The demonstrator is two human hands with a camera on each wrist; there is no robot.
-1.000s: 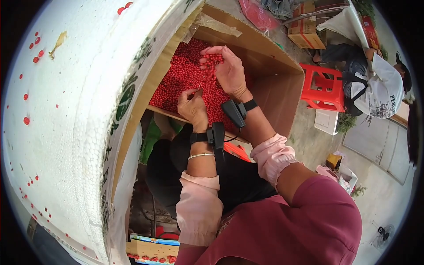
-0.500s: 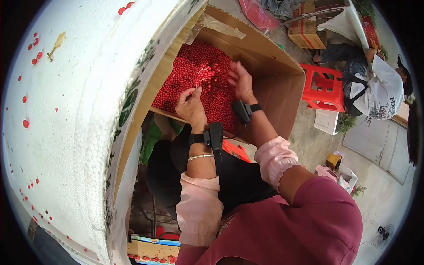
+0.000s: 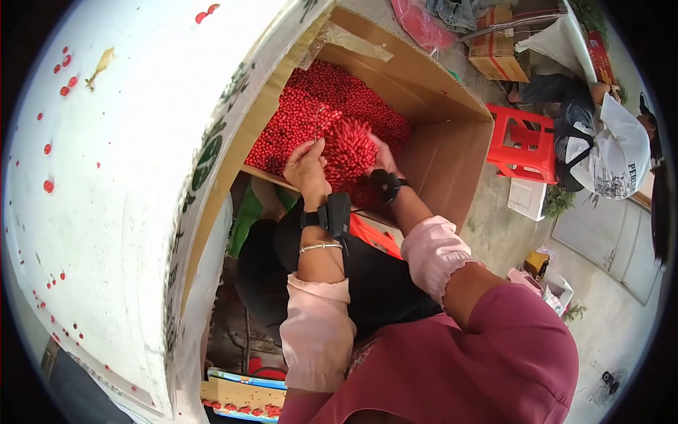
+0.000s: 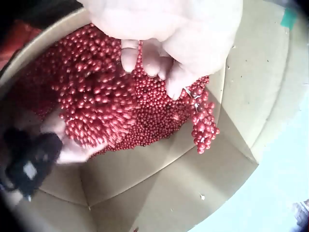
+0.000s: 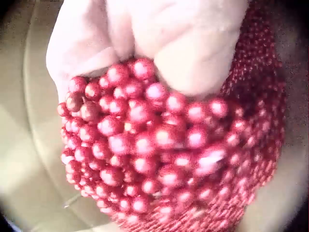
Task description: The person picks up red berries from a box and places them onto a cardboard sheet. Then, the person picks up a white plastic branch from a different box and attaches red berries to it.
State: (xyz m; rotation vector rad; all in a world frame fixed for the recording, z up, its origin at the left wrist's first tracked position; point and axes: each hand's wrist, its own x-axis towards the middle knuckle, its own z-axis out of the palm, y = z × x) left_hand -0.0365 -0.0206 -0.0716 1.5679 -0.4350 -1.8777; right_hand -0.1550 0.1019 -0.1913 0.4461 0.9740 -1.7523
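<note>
Inside a cardboard box (image 3: 441, 155), a deep bed of small red berries (image 3: 296, 116) fills one end. My left hand (image 3: 306, 168) is over the near side of that bed. Its fingertips pinch the thin stem of a berry sprig (image 4: 203, 126), whose red cluster hangs below the fingers in the left wrist view. To its right, my right hand (image 3: 385, 157) cups a rounded, motion-blurred heap of red berries (image 3: 349, 148). The right wrist view shows that heap (image 5: 145, 145) close up against the palm and thumb, covering most of the fingers.
A white foam box (image 3: 92, 212) with scattered berries on top stands close on the left. Beyond the cardboard box are a red plastic stool (image 3: 521, 145) and a seated person in a white shirt (image 3: 614, 152). Another carton (image 3: 498, 49) stands at the back.
My right hand first let berries fall near the left hand, drew back toward the right box wall, then dipped down into the heap. My left hand stays nearly in place.
</note>
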